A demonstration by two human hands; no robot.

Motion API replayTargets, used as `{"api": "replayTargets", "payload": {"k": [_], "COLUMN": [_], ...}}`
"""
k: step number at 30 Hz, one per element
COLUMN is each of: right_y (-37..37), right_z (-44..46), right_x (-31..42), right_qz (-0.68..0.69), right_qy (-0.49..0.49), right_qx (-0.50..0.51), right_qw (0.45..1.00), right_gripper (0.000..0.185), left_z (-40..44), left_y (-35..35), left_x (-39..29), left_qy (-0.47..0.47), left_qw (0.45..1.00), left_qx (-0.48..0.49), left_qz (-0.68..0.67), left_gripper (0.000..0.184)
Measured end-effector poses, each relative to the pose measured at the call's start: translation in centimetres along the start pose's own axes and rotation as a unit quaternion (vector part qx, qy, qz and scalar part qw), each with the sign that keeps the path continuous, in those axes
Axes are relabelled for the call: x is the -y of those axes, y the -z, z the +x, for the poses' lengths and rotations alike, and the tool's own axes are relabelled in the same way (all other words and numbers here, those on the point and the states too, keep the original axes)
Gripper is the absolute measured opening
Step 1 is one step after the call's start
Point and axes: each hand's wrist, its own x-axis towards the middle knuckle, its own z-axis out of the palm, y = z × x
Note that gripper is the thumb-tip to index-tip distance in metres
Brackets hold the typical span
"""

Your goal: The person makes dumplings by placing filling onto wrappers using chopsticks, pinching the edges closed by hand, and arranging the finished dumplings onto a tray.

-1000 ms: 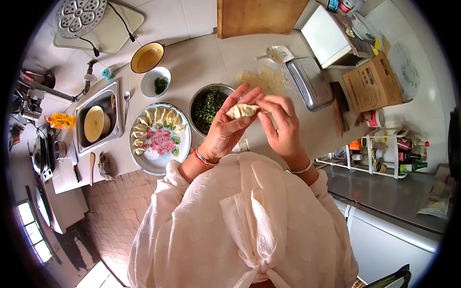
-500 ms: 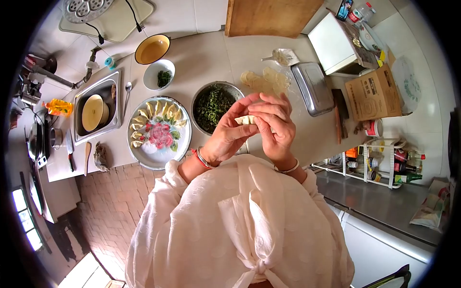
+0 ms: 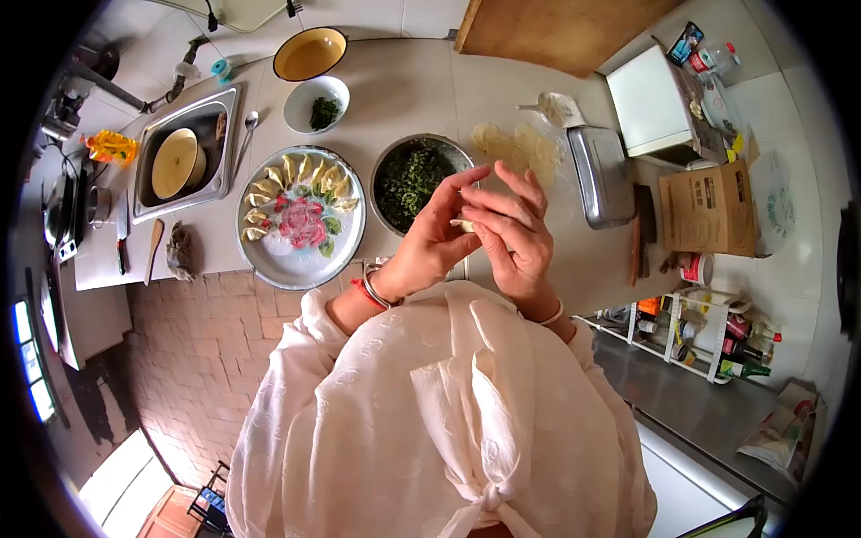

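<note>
A pale dumpling (image 3: 462, 225) is pinched between the fingers of both hands, mostly hidden by them. My left hand (image 3: 432, 242) holds it from the left with the thumb along its near side. My right hand (image 3: 520, 240) presses thumb and fingertips at its right end, other fingers raised. Just behind my left hand is a metal bowl (image 3: 375, 184) of chopped green filling. Further left, a flowered plate (image 3: 260, 264) carries several folded dumplings (image 3: 305, 170) along its far and left rim. Flat dough wrappers (image 3: 525, 148) lie on the counter beyond my right hand.
A lidded metal box (image 3: 601, 175) and a cardboard box (image 3: 707, 211) stand to the right. At the back are a white bowl (image 3: 305, 115) with greens and a yellow bowl (image 3: 311, 56). The sink (image 3: 215, 134), spoon (image 3: 244, 143) and knife (image 3: 121, 238) are on the left.
The view has shifted, so the counter items appear moved. Both hands stay together at the dumpling, and the right fingers have spread apart a little; less of the dumpling shows now.
</note>
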Motion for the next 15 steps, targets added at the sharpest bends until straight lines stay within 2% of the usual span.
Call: {"api": "replayTargets", "payload": {"k": [2,6,9,11,12,15], "right_y": [-0.3,-1.2,-1.7,-2.1,-2.1,-1.9], "right_z": [0.0,-0.1,0.1,1.0,1.3,1.3], "right_x": [-0.2,-0.4,-0.9,0.4,0.6,0.2], "right_qz": [0.021,0.055,0.051,0.110,0.107,0.039], "right_qy": [-0.006,-0.036,-0.017,-0.065,-0.072,-0.054], "right_qx": [-0.004,-0.025,-0.018,-0.048,-0.040,0.029], "right_qw": [1.000,0.998,0.998,0.991,0.991,0.997], "right_gripper": [0.009,0.007,0.009,0.012,0.013,0.019], "left_z": [0.0,-0.2,-0.3,-0.4,-0.3,-0.4], "left_y": [0.3,0.3,0.7,1.3,1.6,2.1], "left_x": [0.0,0.0,0.2,0.0,0.0,0.7], "left_qy": [0.011,0.024,0.019,0.029,0.034,0.009], "left_qw": [1.000,0.999,1.000,0.999,0.998,1.000], "left_qx": [-0.001,-0.006,-0.020,-0.007,0.000,-0.012], "left_qz": [-0.017,-0.030,-0.008,-0.043,-0.061,0.023], "left_gripper": [0.074,0.071,0.072,0.075,0.076,0.082]}}
